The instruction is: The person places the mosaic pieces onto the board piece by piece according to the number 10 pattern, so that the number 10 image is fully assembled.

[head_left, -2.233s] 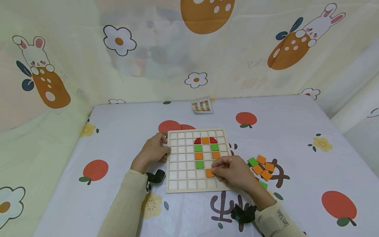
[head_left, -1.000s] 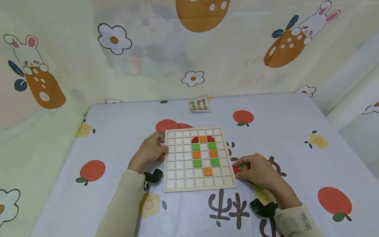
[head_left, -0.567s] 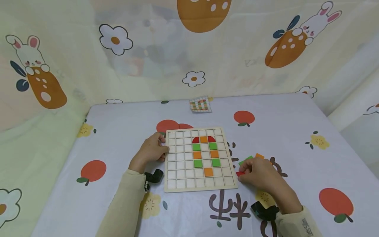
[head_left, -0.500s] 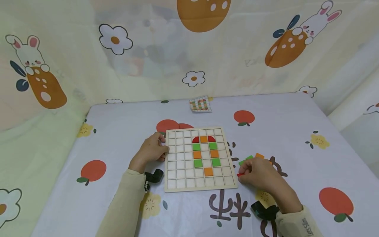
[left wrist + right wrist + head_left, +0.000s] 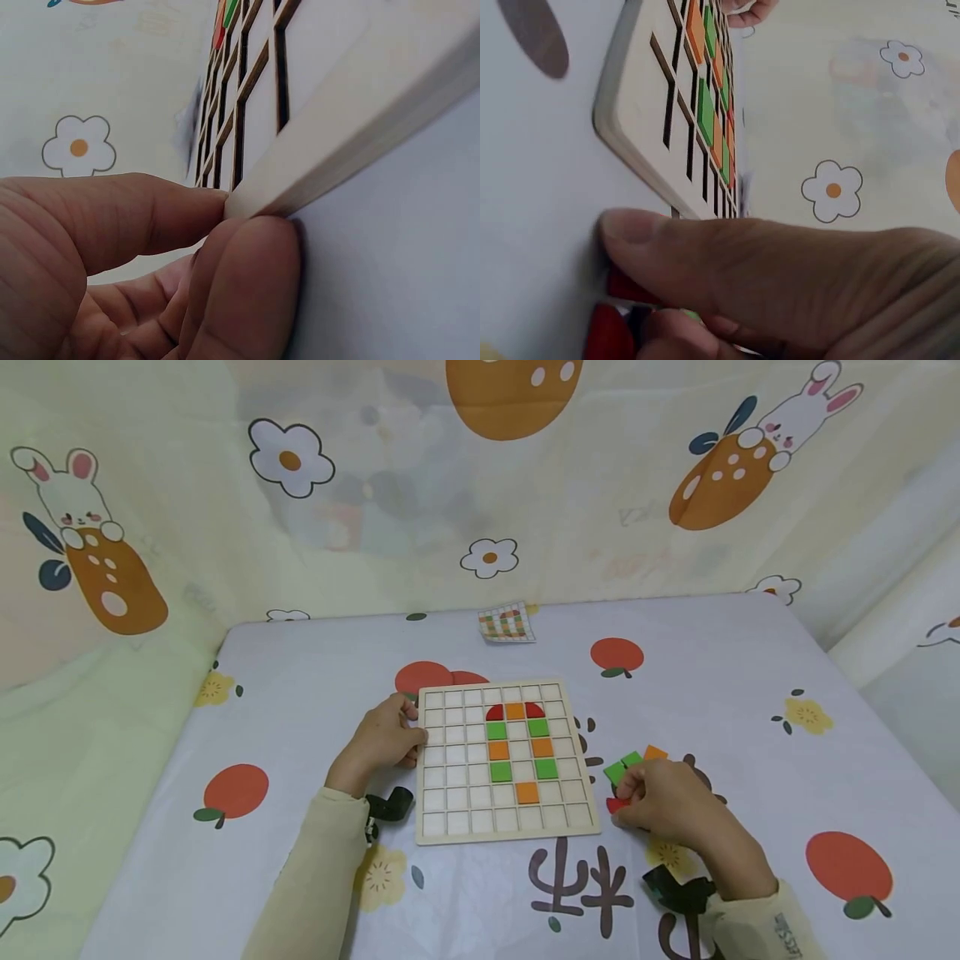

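Observation:
A wooden grid board (image 5: 510, 839) lies on the table, with orange and green square tiles and two rounded red tiles in some cells. My left hand (image 5: 381, 737) pinches its left edge; in the left wrist view, the thumb (image 5: 172, 214) and a finger meet at the board's rim. To the right of the board, my right hand (image 5: 670, 802) pinches a red tile (image 5: 617, 805) between thumb and fingers, low over the table. Another red piece (image 5: 607, 335) shows below the thumb in the right wrist view. Two green tiles (image 5: 615, 772) lie just beyond the fingers; the hand hides part of the pile.
An orange tile (image 5: 655, 752) lies behind the right hand. A small card (image 5: 507, 625) with a coloured grid pattern rests near the table's back edge. The patterned cloth (image 5: 750, 693) covers the table, and a printed curtain (image 5: 390, 527) hangs behind it.
My right hand has left the orange tile on the board and moved right to the loose tiles, where it now has a red tile in its fingers. The left hand stays at the board's edge.

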`<action>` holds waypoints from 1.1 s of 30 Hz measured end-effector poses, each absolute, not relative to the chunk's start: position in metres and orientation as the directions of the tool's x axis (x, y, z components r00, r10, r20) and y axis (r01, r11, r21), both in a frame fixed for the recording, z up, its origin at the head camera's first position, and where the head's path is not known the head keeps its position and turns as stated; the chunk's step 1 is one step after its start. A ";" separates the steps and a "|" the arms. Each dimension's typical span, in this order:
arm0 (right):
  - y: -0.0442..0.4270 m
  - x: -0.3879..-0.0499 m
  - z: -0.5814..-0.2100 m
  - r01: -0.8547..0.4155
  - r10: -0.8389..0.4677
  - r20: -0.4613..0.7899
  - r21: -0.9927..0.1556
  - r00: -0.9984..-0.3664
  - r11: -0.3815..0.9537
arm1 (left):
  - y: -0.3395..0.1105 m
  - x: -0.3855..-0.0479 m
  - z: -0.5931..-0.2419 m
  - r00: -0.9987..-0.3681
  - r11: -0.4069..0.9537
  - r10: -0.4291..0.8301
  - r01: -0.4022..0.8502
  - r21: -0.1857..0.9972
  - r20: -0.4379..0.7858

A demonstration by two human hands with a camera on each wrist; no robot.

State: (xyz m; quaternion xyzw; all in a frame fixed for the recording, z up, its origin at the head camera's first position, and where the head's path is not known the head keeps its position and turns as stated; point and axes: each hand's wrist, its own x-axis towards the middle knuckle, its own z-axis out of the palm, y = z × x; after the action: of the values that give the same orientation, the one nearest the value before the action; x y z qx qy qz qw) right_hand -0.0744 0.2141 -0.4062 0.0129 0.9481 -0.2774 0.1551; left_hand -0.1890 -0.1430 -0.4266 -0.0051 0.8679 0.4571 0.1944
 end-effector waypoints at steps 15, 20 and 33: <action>0.212 -0.078 -0.411 0.071 -0.129 -0.209 -0.741 -0.969 0.667 | -0.143 -0.190 -0.428 -0.925 0.585 0.174 -0.179 0.791 -0.338; 0.210 -0.082 -0.413 0.197 -0.089 -0.301 -0.793 -0.949 0.576 | -0.144 -0.190 -0.428 -0.924 0.585 0.176 -0.178 0.791 -0.339; 0.208 -0.085 -0.416 0.329 -0.143 -0.388 -0.889 -0.911 0.318 | -0.144 -0.191 -0.429 -0.924 0.585 0.173 -0.182 0.791 -0.341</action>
State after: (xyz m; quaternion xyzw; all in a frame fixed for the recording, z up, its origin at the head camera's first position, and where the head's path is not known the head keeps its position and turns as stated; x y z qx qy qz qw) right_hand -0.0854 0.2082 -0.4161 0.0593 0.7859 -0.5811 0.2030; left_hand -0.1905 -0.1440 -0.4292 -0.0028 0.8686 0.4557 0.1946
